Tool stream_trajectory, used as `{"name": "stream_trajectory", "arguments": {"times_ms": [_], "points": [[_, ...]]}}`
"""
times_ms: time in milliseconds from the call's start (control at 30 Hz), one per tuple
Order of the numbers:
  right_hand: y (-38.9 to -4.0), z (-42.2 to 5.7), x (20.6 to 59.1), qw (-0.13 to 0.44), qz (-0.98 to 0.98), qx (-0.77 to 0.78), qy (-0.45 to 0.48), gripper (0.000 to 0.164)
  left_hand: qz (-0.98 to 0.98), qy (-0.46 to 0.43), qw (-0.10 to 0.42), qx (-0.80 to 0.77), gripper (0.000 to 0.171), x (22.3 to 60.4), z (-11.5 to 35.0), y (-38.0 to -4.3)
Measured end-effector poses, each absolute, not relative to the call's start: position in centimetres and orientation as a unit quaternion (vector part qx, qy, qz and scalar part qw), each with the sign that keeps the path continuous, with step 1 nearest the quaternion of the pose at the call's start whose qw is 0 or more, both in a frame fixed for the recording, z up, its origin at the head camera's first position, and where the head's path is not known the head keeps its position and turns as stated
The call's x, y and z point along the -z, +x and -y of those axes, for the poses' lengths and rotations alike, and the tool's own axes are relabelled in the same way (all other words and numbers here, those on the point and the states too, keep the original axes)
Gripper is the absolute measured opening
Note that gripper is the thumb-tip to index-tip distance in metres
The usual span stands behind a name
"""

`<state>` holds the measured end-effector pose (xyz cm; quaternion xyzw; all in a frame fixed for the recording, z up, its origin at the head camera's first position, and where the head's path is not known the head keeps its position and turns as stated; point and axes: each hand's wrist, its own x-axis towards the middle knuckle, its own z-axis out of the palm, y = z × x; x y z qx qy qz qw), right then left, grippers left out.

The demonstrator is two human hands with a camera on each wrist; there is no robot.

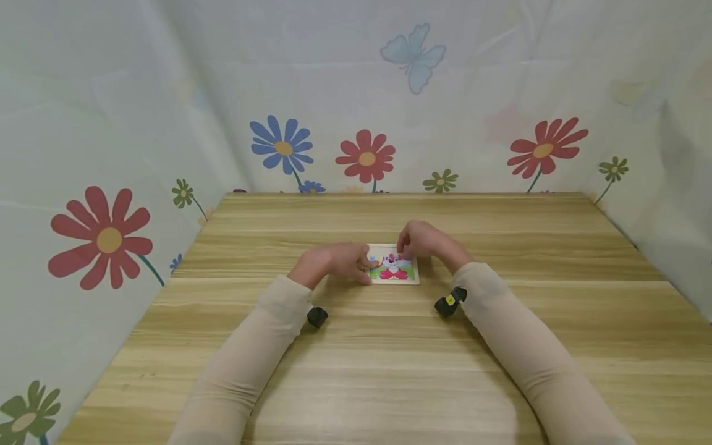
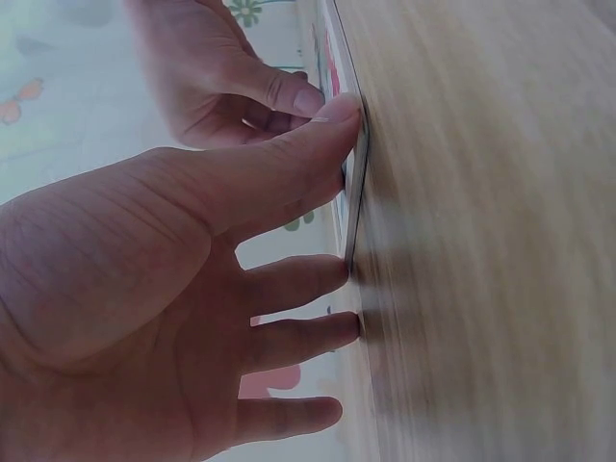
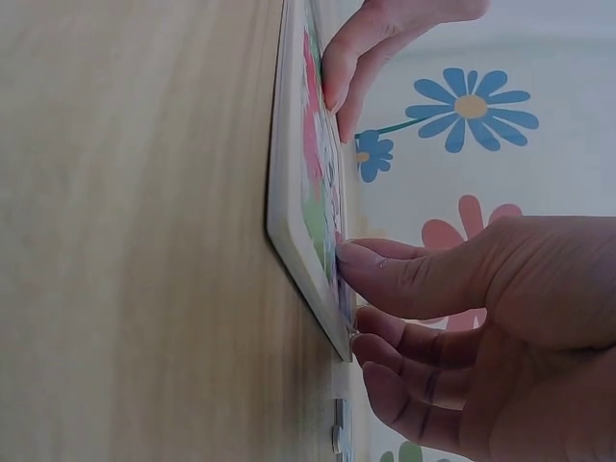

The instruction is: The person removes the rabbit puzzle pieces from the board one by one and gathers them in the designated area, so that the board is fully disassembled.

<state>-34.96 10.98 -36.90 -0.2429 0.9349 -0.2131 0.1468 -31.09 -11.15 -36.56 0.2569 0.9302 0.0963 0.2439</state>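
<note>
Dead centre of the frame, the picture board (image 1: 394, 274) lies on the table (image 1: 389, 371)! Left hand (image 1: 346, 261), fingers stretched, touches its left side; right hand (image 1: 419, 240), fingers bent, has its thumb on the upper right, and whether it pinches anything I can't tell. The pink figure looks nearly whole, so I'd call this well along; the pale upper stretch and that covered corner seem what's left.

Pale cloth (image 1: 334, 55) spans the frame's top, behind the wood-grained desk (image 1: 384, 383) — I see a light-blue butterfly (image 1: 414, 59) right of top centre, a blue flower (image 1: 283, 147) left of centre, a big red bloom (image 1: 108, 240) at far left, a green flower (image 1: 25, 420) lower left.
</note>
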Motion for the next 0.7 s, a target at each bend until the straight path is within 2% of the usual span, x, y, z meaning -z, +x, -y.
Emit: {"name": "stream_trajectory", "arguments": {"times_ms": [267,533,700], "points": [[-34.9,-10.9,36.9,0.144,-0.934,0.223,-0.239,0.009,-0.932,0.260,0.235,-0.094,0.058,36.7,11.2,-31.0],[-34.8,-11.1,37.2,0.125,-0.938,0.246,-0.209,0.025,-0.931,0.264,0.236,-0.089,0.059,36.8,11.2,-30.9],[-35.3,-12.0,37.1,0.131,-0.931,0.283,-0.190,0.026,-0.931,0.269,0.232,-0.086,0.057,36.7,11.3,-30.9]]}}
